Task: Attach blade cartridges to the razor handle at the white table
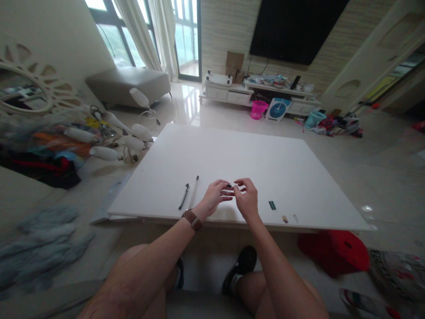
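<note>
Both hands meet above the near edge of a white table point(232, 155). My left hand point(217, 196), a brown-banded watch point(192, 220) on its wrist, pinches a small black piece point(229, 185) at the fingertips, its lower fingers extended. Close beside it is my right hand point(247, 197), thumb and forefinger curled near each other; anything between them is too small to make out. Left of the hands lie a dark pen point(183, 197) and a slim white pen point(194, 192) with a dark tip. Two small dark green cylinders point(272, 205) rest side by side at the right.
Near the table's front right edge lie a small yellow-brown piece point(284, 219) and a small pale piece point(295, 218). A red stool point(335, 250) stands below that edge. A lamp with several white shades point(133, 142) sits against the left side.
</note>
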The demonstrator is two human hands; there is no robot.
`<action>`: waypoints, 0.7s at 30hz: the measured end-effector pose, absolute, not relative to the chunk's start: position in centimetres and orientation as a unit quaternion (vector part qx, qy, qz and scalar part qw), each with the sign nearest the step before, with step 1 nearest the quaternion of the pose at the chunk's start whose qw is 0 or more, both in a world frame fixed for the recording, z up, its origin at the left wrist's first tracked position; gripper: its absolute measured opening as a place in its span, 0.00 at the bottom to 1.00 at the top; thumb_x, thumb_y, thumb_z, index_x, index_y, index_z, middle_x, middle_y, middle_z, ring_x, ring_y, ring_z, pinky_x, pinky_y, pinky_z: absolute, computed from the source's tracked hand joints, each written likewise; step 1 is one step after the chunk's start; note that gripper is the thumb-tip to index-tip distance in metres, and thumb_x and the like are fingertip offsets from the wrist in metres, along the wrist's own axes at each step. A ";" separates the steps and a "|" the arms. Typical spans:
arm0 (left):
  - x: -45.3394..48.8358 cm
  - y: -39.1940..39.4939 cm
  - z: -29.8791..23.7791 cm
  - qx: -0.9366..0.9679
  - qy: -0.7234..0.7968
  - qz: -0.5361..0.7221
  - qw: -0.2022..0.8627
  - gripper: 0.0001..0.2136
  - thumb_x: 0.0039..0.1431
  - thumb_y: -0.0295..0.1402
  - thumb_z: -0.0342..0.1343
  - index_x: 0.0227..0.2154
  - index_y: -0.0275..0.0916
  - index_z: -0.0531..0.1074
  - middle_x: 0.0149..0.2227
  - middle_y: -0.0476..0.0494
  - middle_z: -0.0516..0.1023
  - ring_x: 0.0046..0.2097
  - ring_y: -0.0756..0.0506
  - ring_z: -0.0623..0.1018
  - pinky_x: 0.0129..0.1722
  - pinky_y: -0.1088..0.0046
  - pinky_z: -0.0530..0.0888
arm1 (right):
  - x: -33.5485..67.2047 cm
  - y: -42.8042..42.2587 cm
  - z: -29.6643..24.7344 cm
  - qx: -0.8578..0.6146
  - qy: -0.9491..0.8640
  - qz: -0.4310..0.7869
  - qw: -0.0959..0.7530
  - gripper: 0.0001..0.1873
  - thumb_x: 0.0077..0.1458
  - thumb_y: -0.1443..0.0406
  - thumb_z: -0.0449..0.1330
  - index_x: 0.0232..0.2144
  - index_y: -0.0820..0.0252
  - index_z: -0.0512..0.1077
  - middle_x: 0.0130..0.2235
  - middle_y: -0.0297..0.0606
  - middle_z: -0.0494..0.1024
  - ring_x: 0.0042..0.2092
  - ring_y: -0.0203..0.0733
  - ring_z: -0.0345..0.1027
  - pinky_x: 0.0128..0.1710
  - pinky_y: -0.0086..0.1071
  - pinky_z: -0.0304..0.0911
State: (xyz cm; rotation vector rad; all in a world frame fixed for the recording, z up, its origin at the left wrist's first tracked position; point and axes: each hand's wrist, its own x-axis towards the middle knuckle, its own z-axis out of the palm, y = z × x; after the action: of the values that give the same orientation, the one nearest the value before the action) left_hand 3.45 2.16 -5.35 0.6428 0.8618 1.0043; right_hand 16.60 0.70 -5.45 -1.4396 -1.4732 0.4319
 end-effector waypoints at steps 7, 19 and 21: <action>3.5 2.3 -5.3 0.311 0.404 0.457 0.729 0.04 0.55 0.30 0.56 0.32 0.35 0.70 0.33 0.42 0.75 0.31 0.47 0.79 0.28 0.75 0.75 | 16.6 0.7 -5.6 -0.595 -0.601 0.211 0.490 0.06 0.51 0.69 0.56 0.31 0.59 0.73 0.34 0.36 0.75 0.37 0.40 0.69 0.34 0.32 0.64; 3.4 2.3 -5.6 0.314 0.413 0.460 0.721 0.05 0.52 0.31 0.57 0.31 0.36 0.70 0.32 0.44 0.75 0.30 0.47 0.79 0.26 0.76 0.74 | 16.4 0.7 -5.9 -0.592 -0.606 0.237 0.475 0.05 0.53 0.67 0.56 0.32 0.59 0.73 0.34 0.35 0.76 0.37 0.40 0.71 0.34 0.32 0.63; 3.4 2.3 -5.6 0.306 0.410 0.459 0.726 0.05 0.52 0.31 0.58 0.31 0.35 0.71 0.32 0.43 0.75 0.31 0.47 0.79 0.27 0.75 0.74 | 16.3 0.7 -5.9 -0.594 -0.607 0.243 0.470 0.05 0.53 0.67 0.56 0.32 0.59 0.73 0.34 0.36 0.76 0.37 0.40 0.71 0.34 0.32 0.64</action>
State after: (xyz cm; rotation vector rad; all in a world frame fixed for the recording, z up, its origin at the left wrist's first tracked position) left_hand 3.39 2.30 -5.65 0.6756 0.9031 1.0127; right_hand 16.30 0.66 -5.88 -1.4551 -1.4873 0.5948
